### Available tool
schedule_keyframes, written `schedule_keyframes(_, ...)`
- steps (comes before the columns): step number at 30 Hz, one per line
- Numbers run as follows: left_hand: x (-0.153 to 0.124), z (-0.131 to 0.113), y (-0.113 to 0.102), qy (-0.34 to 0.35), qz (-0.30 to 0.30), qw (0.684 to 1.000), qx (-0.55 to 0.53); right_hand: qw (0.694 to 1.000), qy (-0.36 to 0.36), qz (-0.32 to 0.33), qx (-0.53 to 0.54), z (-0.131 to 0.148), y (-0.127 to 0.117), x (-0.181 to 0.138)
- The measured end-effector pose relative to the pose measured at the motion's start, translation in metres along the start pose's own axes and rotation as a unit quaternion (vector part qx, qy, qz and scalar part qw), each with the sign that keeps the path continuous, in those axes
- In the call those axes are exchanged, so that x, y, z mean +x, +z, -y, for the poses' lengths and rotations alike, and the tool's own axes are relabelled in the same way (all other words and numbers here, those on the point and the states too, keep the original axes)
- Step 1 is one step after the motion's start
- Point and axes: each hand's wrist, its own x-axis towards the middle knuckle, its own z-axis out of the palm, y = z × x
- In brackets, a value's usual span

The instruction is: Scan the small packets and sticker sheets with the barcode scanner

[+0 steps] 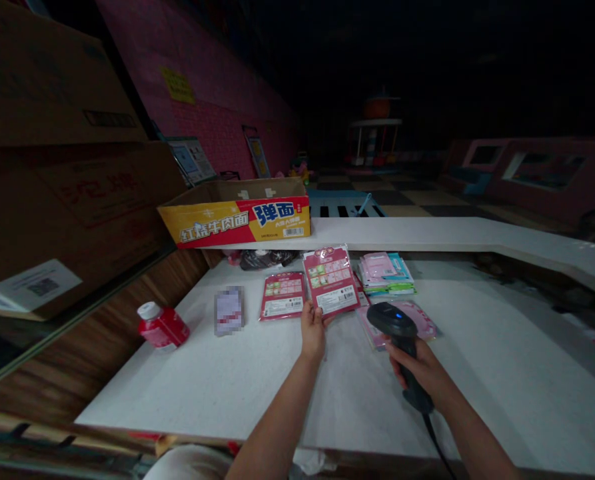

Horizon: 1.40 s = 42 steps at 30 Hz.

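My left hand [313, 331] pinches the lower edge of a red flat packet [331, 279] with a barcode label, tilted up above the table. Around the handle of a black barcode scanner [393, 321], my right hand [420, 367] is closed; a blue light glows on its head and a cable runs down from the grip. A similar red packet [283, 295] lies just left of the held one. Under and behind the scanner is a pink flat packet [424, 321], partly covered. Beyond it sits a stack of pink, blue and green packets [387, 272].
A red bottle with a white cap [163, 327] lies at the left of the white table [192, 390], near a blurred-out small card [229, 311]. An open noodle carton [242, 217] stands on the raised ledge [402, 233]. Large cardboard boxes [77, 207] rise at far left.
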Motion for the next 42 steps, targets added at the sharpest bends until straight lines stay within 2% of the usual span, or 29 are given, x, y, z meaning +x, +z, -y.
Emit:
schedule_keyframes(9,-0.002,-0.002,0.002,-0.003,-0.013,1.000,-0.026,0.999,-0.027,-0.019,-0.030,0.010,0.003,-0.007)
schedule_keyframes(16,-0.002,-0.004,0.003,0.014,0.017,0.999,-0.039,1.000,0.002,-0.022,0.004,0.013,0.000,-0.008)
schedule_keyframes(21,-0.001,-0.003,0.001,0.008,0.017,0.999,-0.026,0.993,0.038,-0.008,0.109,0.003,-0.010,-0.001)
schedule_keyframes(27,-0.001,0.000,0.002,0.011,-0.001,0.999,-0.032,0.950,0.060,0.047,0.304,-0.017,-0.035,0.007)
schedule_keyframes(33,-0.008,-0.010,0.002,0.040,-0.051,0.998,-0.006,0.939,0.058,0.037,0.337,-0.024,-0.039,0.009)
schedule_keyframes(35,-0.007,-0.022,-0.004,0.060,-0.080,0.995,0.014,0.938,0.064,0.037,0.339,-0.024,-0.038,0.010)
schedule_keyframes(38,0.003,-0.046,-0.026,0.098,-0.129,0.983,0.081,0.934,0.074,0.037,0.347,-0.023,-0.038,0.009)
schedule_keyframes(41,0.020,-0.070,-0.057,0.145,-0.181,0.948,0.218,0.930,0.077,0.040,0.356,-0.022,-0.038,0.009)
schedule_keyframes(42,0.025,-0.076,-0.066,0.142,-0.195,0.932,0.270,0.930,0.077,0.042,0.357,-0.022,-0.039,0.009)
